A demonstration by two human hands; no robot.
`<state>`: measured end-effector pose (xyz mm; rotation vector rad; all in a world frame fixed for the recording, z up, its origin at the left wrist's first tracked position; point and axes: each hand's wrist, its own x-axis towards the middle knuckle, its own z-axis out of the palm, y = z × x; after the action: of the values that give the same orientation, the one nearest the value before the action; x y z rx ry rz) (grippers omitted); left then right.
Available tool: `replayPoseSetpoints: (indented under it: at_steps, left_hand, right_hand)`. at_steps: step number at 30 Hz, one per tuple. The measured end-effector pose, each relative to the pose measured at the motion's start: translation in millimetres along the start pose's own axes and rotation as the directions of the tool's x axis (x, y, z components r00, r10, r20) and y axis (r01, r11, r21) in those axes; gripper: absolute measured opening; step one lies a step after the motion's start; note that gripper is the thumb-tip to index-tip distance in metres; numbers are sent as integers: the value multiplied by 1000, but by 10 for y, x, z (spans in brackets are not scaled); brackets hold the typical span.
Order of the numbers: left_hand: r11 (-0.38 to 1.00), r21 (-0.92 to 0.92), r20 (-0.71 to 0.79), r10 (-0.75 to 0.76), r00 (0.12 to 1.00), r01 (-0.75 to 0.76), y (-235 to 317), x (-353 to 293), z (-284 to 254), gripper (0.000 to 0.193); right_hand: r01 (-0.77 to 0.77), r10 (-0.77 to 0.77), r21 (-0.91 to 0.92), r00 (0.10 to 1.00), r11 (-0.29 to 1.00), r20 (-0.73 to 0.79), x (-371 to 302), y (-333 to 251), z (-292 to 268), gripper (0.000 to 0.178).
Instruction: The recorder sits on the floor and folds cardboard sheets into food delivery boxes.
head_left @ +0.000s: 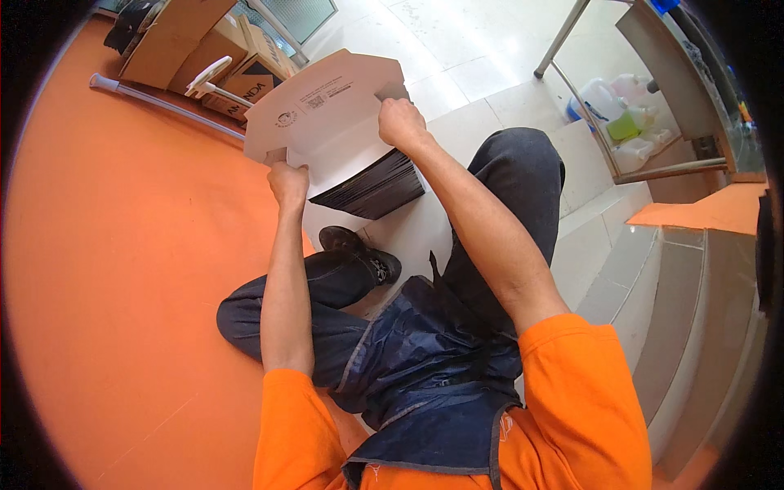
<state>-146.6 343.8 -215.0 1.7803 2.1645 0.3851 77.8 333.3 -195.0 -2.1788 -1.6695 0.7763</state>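
Observation:
A white cardboard box [335,139] with its lid raised stands on the floor in front of me, close to the orange wall. Inside it, a dense stack of thin black sheets or sleeves [371,189] shows its edges; which they are I cannot tell. My left hand [288,183] is closed on a small side flap at the lid's left corner. At the right corner, my right hand [402,124] pinches the opposite flap. The lid's inner face carries small dark print. Part of the box's right side is behind my right hand and forearm.
Brown cardboard boxes [255,69] and a pale pole [155,100] lie along the orange wall [122,269]. On the right, plastic jugs [629,122] sit beneath a metal-framed table [563,37]. Steps [653,302] descend at the right. My shoe [359,249] is near the box.

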Motion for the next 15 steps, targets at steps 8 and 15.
replayPoseSetpoints:
  at_steps: [8,15]
  left_hand:
    - [822,-452,430,-139,892,346,-98,-269,-177,31]
    - [996,6,327,-84,941,87,118,-360,-366,40]
  right_hand:
    - [-29,28,3,994,1000,107,-138,-36,-55,27]
    - [-24,24,1,997,1000,78,-164,0,12,31]
